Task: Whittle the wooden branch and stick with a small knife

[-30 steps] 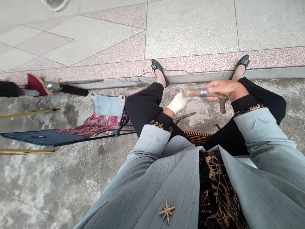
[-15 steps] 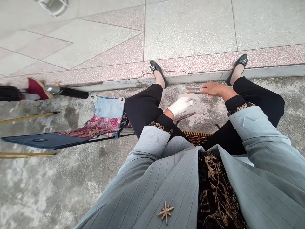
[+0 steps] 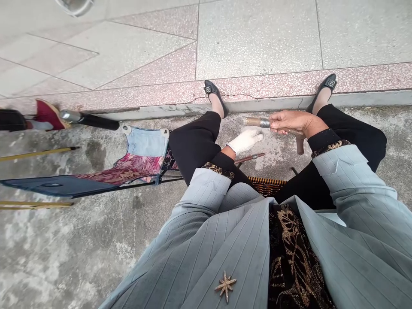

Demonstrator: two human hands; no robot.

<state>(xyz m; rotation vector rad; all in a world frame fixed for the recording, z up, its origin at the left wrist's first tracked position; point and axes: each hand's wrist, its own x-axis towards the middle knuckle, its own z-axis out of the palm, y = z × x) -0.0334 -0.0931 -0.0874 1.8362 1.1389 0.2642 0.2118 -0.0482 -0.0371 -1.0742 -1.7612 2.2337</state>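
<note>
Through the head camera, I see the right hand (image 3: 291,121) closed around a wire-bound wooden stick (image 3: 252,122), thumb and fingers pinched just behind the silvery wire wrap. The stick lies roughly level above the concrete ground (image 3: 106,253), its blunt end pointing left, just past the far edge of the left hand (image 3: 245,141). Half a second ago that end looked thinner and farther right, and the bent arm was hidden; now this arm hangs down in sight beside the right wrist.

The left hand, in a white knit glove, has stayed nearly in place, fingers drawn together and only loosely curled; I can't tell whether it has hold of anything. It's a little blurred where the stick passes, so they may or may not touch. Just below it lies a thinner reddish stick (image 3: 251,158), and beyond that, between the knees, a woven wicker edge (image 3: 268,186).
</note>
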